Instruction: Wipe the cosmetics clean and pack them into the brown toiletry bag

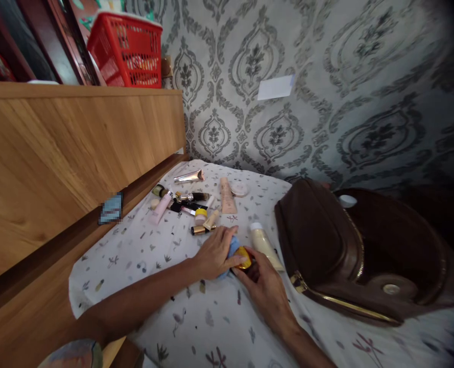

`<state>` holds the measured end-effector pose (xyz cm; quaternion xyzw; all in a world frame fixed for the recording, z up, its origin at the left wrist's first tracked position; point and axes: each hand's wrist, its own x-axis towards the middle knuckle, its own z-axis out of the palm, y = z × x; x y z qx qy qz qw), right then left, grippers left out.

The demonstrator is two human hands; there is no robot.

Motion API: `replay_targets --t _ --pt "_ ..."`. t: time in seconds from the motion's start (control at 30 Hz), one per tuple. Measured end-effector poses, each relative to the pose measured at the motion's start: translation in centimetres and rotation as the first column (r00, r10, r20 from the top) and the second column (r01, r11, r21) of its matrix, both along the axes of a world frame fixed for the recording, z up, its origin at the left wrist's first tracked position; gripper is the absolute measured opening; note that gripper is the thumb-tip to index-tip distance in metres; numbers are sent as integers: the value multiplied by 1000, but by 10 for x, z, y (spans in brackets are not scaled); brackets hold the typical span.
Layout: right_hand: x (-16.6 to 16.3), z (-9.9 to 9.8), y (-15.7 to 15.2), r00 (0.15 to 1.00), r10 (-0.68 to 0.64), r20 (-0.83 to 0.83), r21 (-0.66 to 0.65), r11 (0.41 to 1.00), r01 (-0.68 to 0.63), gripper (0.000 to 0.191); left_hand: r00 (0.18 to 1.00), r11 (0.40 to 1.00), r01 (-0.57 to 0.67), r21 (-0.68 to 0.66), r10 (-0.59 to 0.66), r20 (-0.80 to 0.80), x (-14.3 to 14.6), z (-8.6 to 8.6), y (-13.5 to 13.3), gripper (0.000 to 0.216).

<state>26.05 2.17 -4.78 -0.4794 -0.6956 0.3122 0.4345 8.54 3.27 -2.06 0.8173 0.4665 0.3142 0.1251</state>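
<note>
My left hand [215, 253] is closed on a light blue cloth [233, 247], pressing it against a small shiny amber-yellow container [243, 259]. From the other side, the fingers of my right hand [267, 286] grip that container; its lower part is hidden by the fingers. Just right of my hands lies a cream tube with a white cap [264, 245]. Beyond my left hand are a black and gold lipstick tube [200, 230], a small beige tube [211, 220] and a little jar with a yellow lid [200, 216].
An unzipped brown bag [314, 240] lies at the right. Farther back are a pink tube [161, 207], a peach tube [227, 197], a round white compact [239, 189] and a metallic tube [189, 176]. A wooden cabinet [77, 143] bounds the left, with a red basket [135, 51] on top.
</note>
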Motion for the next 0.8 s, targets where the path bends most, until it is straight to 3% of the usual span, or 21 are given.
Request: replay_targets --t 0.13,0.43,0.57,0.8 --pt "0 -2 0 998 -22 -61 -31 999 20 45 996 997 80 6 -81 45 3 -3 -4 79" --pt "1 -5 -1 974 100 -204 -113 986 -125 42 982 991 102 -89 -86 171 3 -5 0 67" --pt "-1 -8 -2 961 121 -247 -80 986 -145 44 989 990 90 -109 -76 126 1 -7 4 71" --pt "-2 -4 -3 957 143 -253 -81 982 -168 47 994 993 98 -59 -95 59 -4 -8 5 54"
